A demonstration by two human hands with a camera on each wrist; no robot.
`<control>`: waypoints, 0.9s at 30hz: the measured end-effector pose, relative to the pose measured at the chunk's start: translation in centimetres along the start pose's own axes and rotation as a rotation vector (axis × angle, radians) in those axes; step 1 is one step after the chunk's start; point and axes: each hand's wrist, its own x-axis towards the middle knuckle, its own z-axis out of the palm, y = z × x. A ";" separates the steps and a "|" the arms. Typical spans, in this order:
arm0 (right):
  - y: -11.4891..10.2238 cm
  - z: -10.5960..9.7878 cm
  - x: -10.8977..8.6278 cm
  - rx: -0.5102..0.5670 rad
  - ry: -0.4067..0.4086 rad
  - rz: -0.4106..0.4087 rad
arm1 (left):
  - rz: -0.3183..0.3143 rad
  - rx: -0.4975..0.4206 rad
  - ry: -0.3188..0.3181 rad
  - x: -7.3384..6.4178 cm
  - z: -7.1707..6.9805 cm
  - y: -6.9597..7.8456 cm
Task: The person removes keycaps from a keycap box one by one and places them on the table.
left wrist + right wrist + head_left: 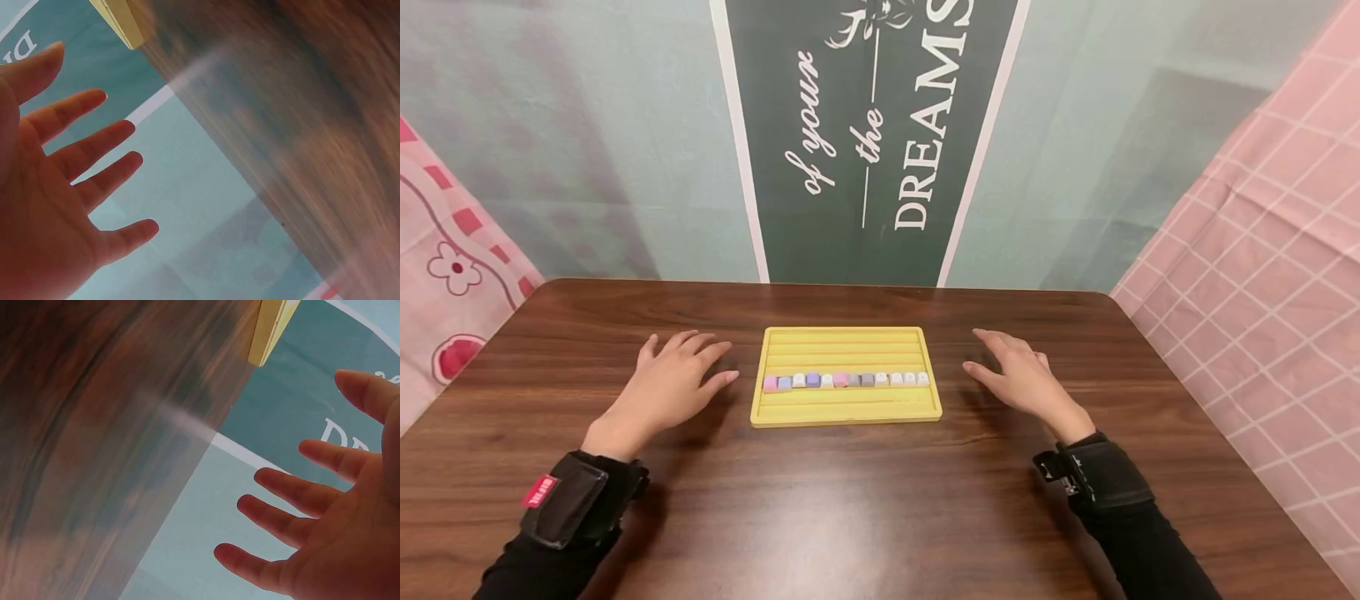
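A yellow ridged tray [842, 412] lies on the dark wooden table. Across it runs one row of several small keycaps [813, 380], in pink, lilac, white and grey. To the tray's left, my left hand [672, 383] hovers with its fingers spread, holding nothing. My right hand [1024, 375] is on the other side, apart from the tray, its fingers loosely extended and nothing in them. Both wrist views show the palms and fingers bare, with a corner of the yellow tray [119, 22] at the top edge.
The brown wooden table [850, 500] ends at a hanging green-grey cloth [662, 167] with white lettering. Pink checked fabric [1277, 275] borders the right side, and patterned pink fabric [456, 250] the left. Each wrist wears a black strap [1105, 475].
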 end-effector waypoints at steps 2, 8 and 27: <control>-0.4 0.1 0.0 0.006 -0.003 -0.005 | 0.023 0.004 0.018 0.1 0.1 0.4; -1.6 0.3 0.4 0.005 -0.001 -0.031 | 0.075 0.009 0.072 0.7 0.4 1.5; -5.3 1.3 0.8 0.010 0.017 -0.149 | 0.156 0.021 0.030 2.1 1.5 3.8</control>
